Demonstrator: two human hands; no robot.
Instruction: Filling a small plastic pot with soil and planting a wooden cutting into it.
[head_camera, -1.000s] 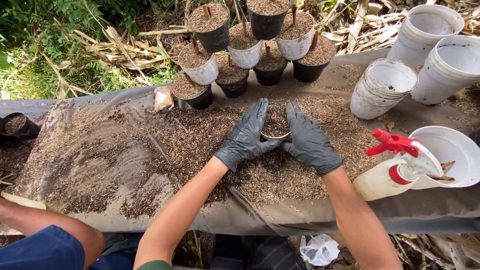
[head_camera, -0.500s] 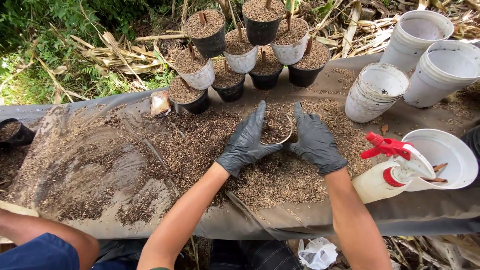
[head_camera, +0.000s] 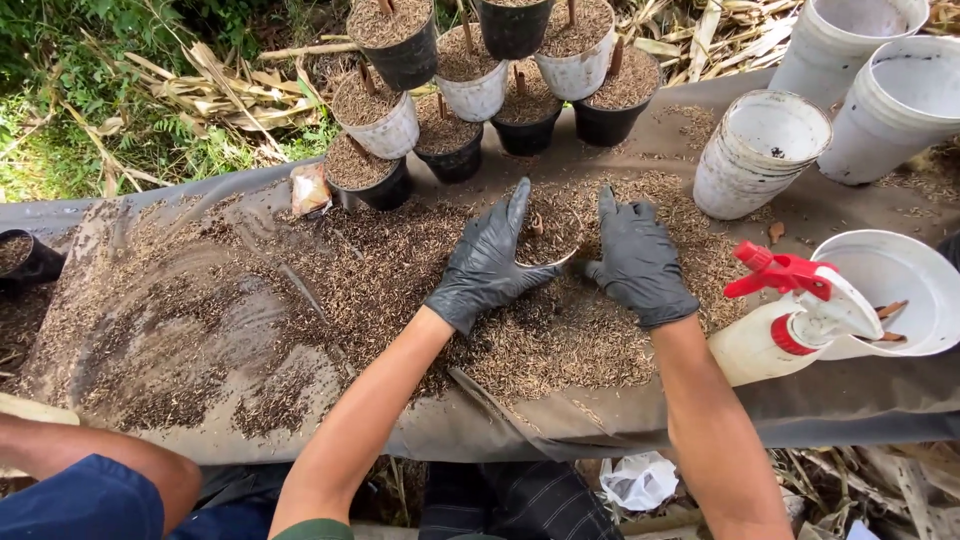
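Observation:
Both my hands wear black gloves. My left hand (head_camera: 487, 262) and my right hand (head_camera: 639, 262) cup a small pot (head_camera: 548, 243) from either side. The pot is filled to the rim with brown husk mix, and a small stick stands in it. It sits in a heap of the same husk mix (head_camera: 560, 330) spread on a grey sheet (head_camera: 830, 400). My fingers press against the pot's sides and the mix around it.
Several filled black and white pots (head_camera: 470, 85) stand at the back. Stacks of white pots (head_camera: 760, 150) are at the right, with a white bowl (head_camera: 885, 290) and a red-topped spray bottle (head_camera: 785, 320). Another person's arm (head_camera: 90, 460) is at lower left.
My hands and the pot have stayed together in the heap; my fingers have spread a little wider around the pot. The camera view has shifted slightly.

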